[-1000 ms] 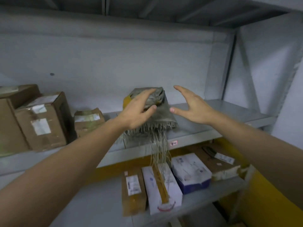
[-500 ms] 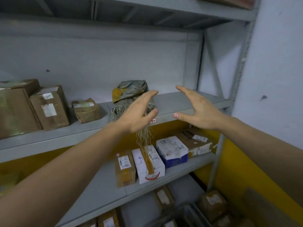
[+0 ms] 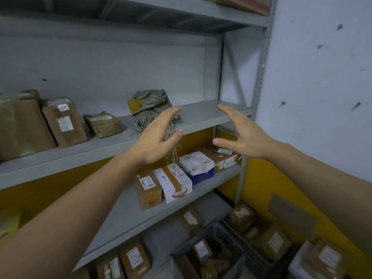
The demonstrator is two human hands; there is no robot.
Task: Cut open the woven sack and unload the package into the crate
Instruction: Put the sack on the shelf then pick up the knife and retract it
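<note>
Hovering before the shelf, the left hand (image 3: 159,137) and the right hand (image 3: 241,135) are open and apart, fingers straight, palms turned to each other, and they hold nothing. Behind the left fingertips lies the woven sack (image 3: 149,101), grey with a yellow patch and crumpled, on the grey metal shelf (image 3: 201,113); its frayed threads hang over the edge. Brown taped cardboard boxes (image 3: 64,121) stand to its left. Low down, a dark grid-walled crate (image 3: 227,236) holds parcels, near a pale, marked wall (image 3: 312,87).
</note>
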